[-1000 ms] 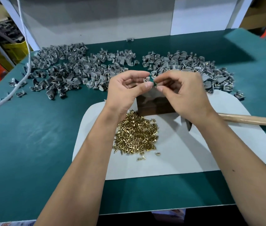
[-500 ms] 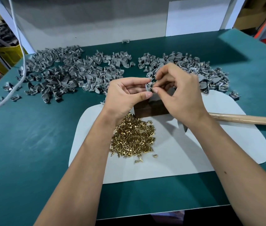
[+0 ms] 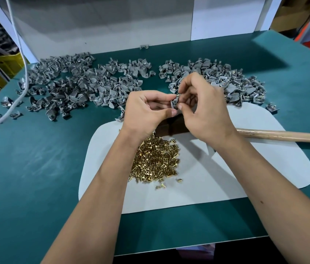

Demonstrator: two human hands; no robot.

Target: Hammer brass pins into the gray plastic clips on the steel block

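My left hand (image 3: 146,111) pinches one gray plastic clip (image 3: 174,102) between thumb and fingers, just above the dark steel block (image 3: 171,127). My right hand (image 3: 203,109) pinches a small brass pin (image 3: 177,94) at the top of that clip. Both hands meet over the block and hide most of it. A heap of brass pins (image 3: 156,161) lies on the white mat (image 3: 236,168) below my left wrist. The hammer's wooden handle (image 3: 287,136) sticks out to the right behind my right wrist; its head is hidden.
Gray clips lie in a big heap (image 3: 70,86) at the back left and a second heap (image 3: 230,80) at the back right. A white cable (image 3: 20,88) crosses the green table (image 3: 36,178) on the left. A white board stands behind.
Both hands stayed together over the block. My right fingers have shifted from the clip's side up to its top, where a brass pin now shows.
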